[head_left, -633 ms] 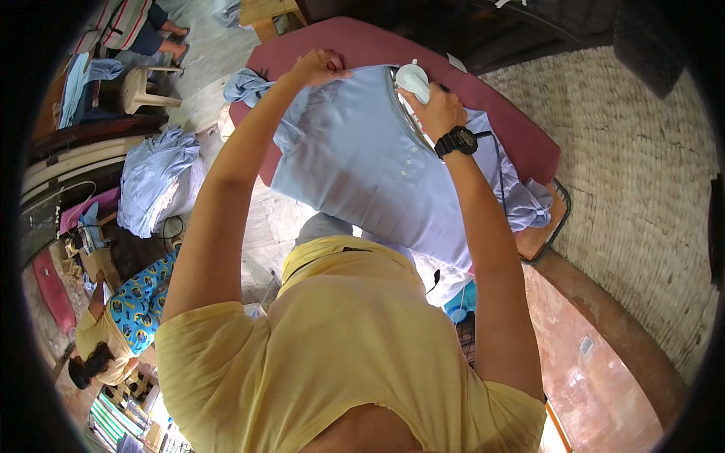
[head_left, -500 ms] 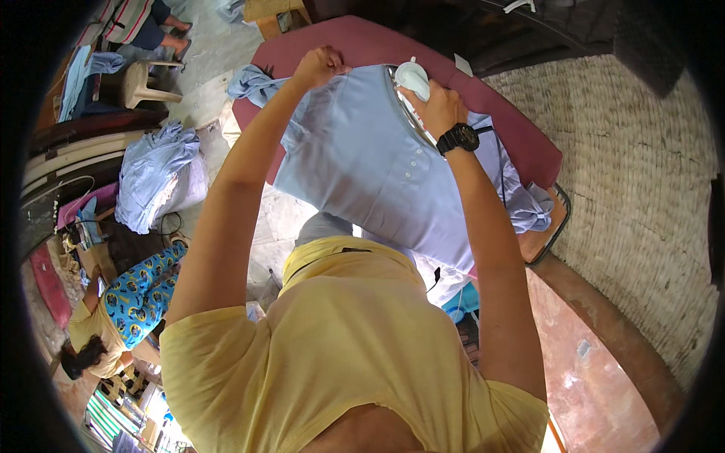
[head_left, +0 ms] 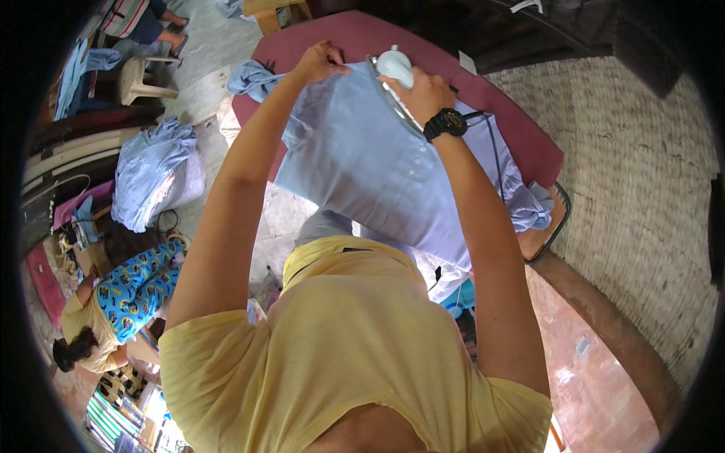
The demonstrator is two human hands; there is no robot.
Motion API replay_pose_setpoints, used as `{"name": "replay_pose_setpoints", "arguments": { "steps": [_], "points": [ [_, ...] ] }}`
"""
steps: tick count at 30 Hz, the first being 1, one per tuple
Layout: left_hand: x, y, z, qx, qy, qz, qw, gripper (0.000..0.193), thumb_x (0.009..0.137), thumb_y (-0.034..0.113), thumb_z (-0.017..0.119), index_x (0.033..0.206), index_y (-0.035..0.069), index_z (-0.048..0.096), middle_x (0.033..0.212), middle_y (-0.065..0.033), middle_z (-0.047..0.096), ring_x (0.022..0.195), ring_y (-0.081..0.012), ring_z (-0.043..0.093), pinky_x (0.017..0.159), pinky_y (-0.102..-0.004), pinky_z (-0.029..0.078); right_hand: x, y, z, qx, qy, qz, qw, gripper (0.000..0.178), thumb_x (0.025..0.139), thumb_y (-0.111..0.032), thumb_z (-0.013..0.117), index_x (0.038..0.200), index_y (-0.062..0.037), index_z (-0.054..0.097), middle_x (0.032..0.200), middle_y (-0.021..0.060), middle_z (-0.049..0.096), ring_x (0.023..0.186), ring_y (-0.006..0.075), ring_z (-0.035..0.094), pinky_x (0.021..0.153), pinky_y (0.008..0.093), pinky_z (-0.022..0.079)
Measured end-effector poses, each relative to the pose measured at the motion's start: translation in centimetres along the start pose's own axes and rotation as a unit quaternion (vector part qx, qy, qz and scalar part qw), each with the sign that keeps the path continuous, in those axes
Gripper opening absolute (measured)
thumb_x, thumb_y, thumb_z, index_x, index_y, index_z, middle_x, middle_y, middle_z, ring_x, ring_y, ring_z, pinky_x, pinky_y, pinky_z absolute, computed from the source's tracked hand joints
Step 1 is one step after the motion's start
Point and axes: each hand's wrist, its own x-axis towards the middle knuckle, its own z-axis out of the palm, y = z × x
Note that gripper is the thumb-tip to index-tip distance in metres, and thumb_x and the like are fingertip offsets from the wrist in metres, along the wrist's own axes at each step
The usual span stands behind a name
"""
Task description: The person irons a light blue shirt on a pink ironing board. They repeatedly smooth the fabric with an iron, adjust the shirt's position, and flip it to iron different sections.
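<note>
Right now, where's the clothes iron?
In the head view, the clothes iron is just right of upper centre, on the light-blue shirt, in the right hand.

This looks like a modest clothes-pressing workroom; whether it forms part of a home cannot be told. A wide maroon cloth-covered pressing bench (head_left: 362,32) carries a smooth light-blue shirt with small white buttons (head_left: 362,143) and a pale hand iron with a metal soleplate (head_left: 395,66). A heaped pile of crumpled light-blue garments (head_left: 153,174) stands off to the left, and more pale-blue cloth (head_left: 69,83) is draped near a beige plastic chair (head_left: 140,81). A person in a yellow top and blue patterned trousers (head_left: 140,291) is also in the room. The grey floor (head_left: 202,57) and rough, woven-looking straw-coloured surface (head_left: 604,174) give it a plain, makeshift look.
</note>
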Motion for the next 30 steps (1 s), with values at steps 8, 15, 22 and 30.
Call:
{"name": "replay_pose_setpoints", "arguments": {
  "steps": [8, 15, 22, 30],
  "points": [
    [0.0, 1.2, 0.1, 0.045, 0.021, 0.018, 0.999, 0.029, 0.067, 0.027, 0.087, 0.073, 0.005, 0.069, 0.081, -0.0052, 0.062, 0.079, -0.0178, 0.061, 0.073, -0.0339, 0.050, 1.0, 0.3, -0.1, 0.038, -0.019, 0.020, 0.999, 0.073, 0.074, -0.074, 0.062, 0.097, -0.0054, 0.070, 0.089, 0.0231, 0.070, 0.088, 0.0399, 0.068, 0.074, 0.0508, 0.053],
    [5.0, 6.0, 2.6, 0.050, 0.113, 0.042, 0.991, 0.043, 0.086, 0.041, 0.069, 0.112, 0.006, 0.066, 0.116, -0.0122, 0.064, 0.101, -0.0265, 0.064, 0.091, -0.0379, 0.050, -10.0, 8.0, -7.5, 0.025, 0.041, 0.090, 0.995, 0.063, 0.074, -0.066, 0.069, 0.096, -0.0067, 0.070, 0.080, 0.0203, 0.069, 0.078, 0.0387, 0.068, 0.069, 0.0474, 0.054],
    [11.9, 17.5, 11.9, 0.271, -0.054, 0.045, 0.960, 0.064, 0.092, 0.056, 0.054, 0.135, 0.009, 0.051, 0.136, -0.0148, 0.055, 0.125, -0.0335, 0.052, 0.105, -0.0402, 0.041, -12.3, 14.4, -5.6, -0.066, 0.123, 0.202, 0.969, 0.060, 0.075, -0.064, 0.069, 0.091, -0.0066, 0.070, 0.074, 0.0209, 0.068, 0.071, 0.0399, 0.068, 0.062, 0.0497, 0.054],
    [18.5, 14.8, 17.4, -0.114, -0.030, -0.032, 0.992, 0.077, 0.071, 0.026, 0.087, 0.133, -0.001, 0.050, 0.115, -0.0138, 0.067, 0.104, -0.0186, 0.064, 0.092, -0.0298, 0.049, -8.9, 14.9, -5.1, -0.042, 0.157, 0.271, 0.949, 0.070, 0.075, -0.073, 0.062, 0.087, -0.0036, 0.067, 0.076, 0.0250, 0.068, 0.074, 0.0456, 0.067, 0.065, 0.0524, 0.054]
  ]
}}
